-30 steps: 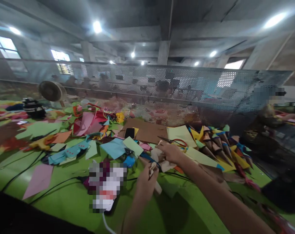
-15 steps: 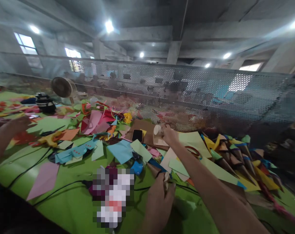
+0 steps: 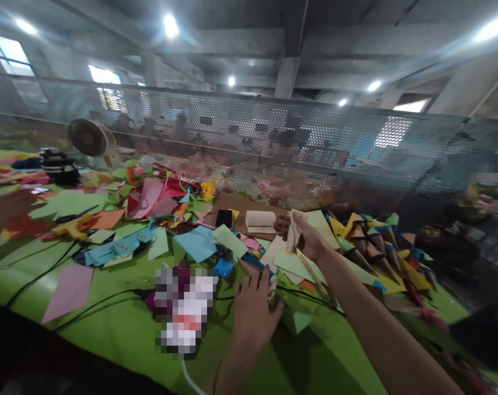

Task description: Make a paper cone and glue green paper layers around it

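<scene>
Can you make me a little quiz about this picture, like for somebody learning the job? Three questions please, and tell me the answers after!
1. Pick one. What does the right hand hold?
A) a spoon
B) a pale, crumpled piece
C) a cup

2. True or false? In the picture, the black phone lies to the left of the pale roll.

3. Fill in the colour: the left hand is over a ____ table.

Key: 1. B; 2. True; 3. green.
</scene>
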